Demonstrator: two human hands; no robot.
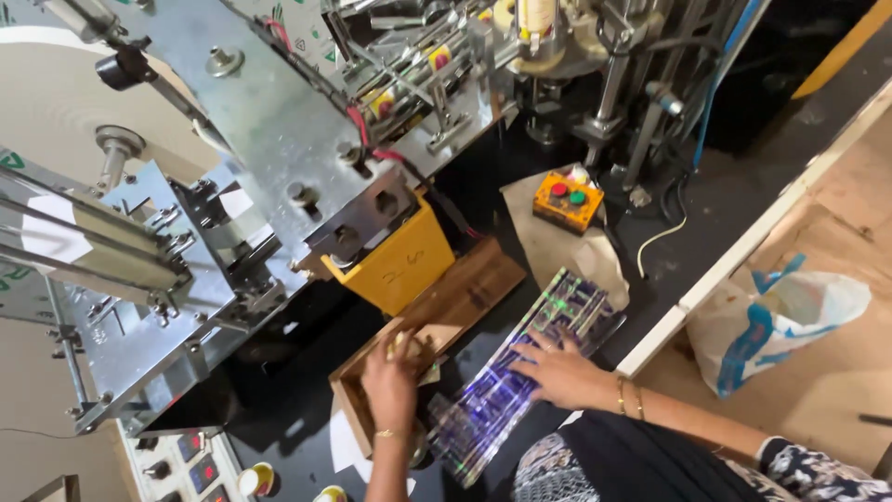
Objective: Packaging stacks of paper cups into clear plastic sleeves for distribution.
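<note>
My right hand (559, 372) lies flat with spread fingers on a long shiny foil-wrapped sheet stack (530, 367) that runs diagonally across the dark floor. My left hand (390, 379) reaches into a shallow wooden tray (460, 296) beside the stack. Its fingers curl around something small and pale there, too blurred to name. Two thin bangles ring the right wrist, and a thin band shows on the left.
A large metal machine (251, 139) with a big paper roll (56, 102) fills the left and top. A yellow box (401, 262) hangs under it. An orange push-button box (567, 200) rests on brown paper. A white and blue bag (790, 316) lies at right.
</note>
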